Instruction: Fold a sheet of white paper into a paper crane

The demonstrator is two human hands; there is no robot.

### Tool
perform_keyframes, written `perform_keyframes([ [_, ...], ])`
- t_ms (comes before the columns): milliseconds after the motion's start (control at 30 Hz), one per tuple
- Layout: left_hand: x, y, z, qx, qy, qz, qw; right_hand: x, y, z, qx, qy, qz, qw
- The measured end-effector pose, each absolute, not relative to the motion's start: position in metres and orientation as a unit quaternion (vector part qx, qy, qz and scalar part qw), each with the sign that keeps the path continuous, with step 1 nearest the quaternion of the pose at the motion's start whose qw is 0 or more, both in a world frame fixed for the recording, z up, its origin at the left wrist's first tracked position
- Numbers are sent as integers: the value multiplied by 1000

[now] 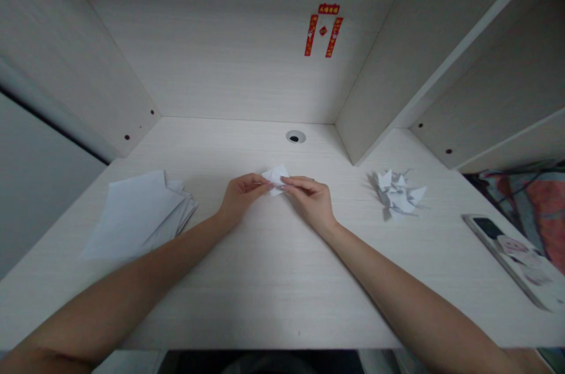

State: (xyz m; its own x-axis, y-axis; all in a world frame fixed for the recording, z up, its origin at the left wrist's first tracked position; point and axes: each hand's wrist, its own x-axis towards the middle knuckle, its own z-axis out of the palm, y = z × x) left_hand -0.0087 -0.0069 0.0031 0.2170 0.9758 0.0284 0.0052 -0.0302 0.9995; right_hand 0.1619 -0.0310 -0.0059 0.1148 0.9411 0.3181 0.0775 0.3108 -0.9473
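A small folded piece of white paper (pixel 275 177) lies at the middle of the pale wooden desk (pixel 273 268). My left hand (pixel 241 195) pinches its left side with the fingertips pressed together. From the right, my right hand (pixel 311 197) presses its closed fingers onto the paper's lower right edge. Both hands rest on the desk surface, and part of the paper is hidden under the fingers.
A loose stack of white paper sheets (pixel 140 215) lies at the left. A pile of folded paper pieces (pixel 397 194) sits at the right. A phone (pixel 514 251) lies near the right edge. A cable hole (pixel 295 137) is at the back, shelf walls on both sides.
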Motion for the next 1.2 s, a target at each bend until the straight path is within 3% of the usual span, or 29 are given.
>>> perform_keyframes([
  [433,-6,-9,4,557,429,451,551,163,-24,-16,-457,-449,513,572],
  [1000,-4,-14,10,569,422,461,535,162,-26,-12,-463,-449,510,569],
  [1200,-5,-14,5,619,426,453,480,162,-27,-11,-463,-453,511,566],
])
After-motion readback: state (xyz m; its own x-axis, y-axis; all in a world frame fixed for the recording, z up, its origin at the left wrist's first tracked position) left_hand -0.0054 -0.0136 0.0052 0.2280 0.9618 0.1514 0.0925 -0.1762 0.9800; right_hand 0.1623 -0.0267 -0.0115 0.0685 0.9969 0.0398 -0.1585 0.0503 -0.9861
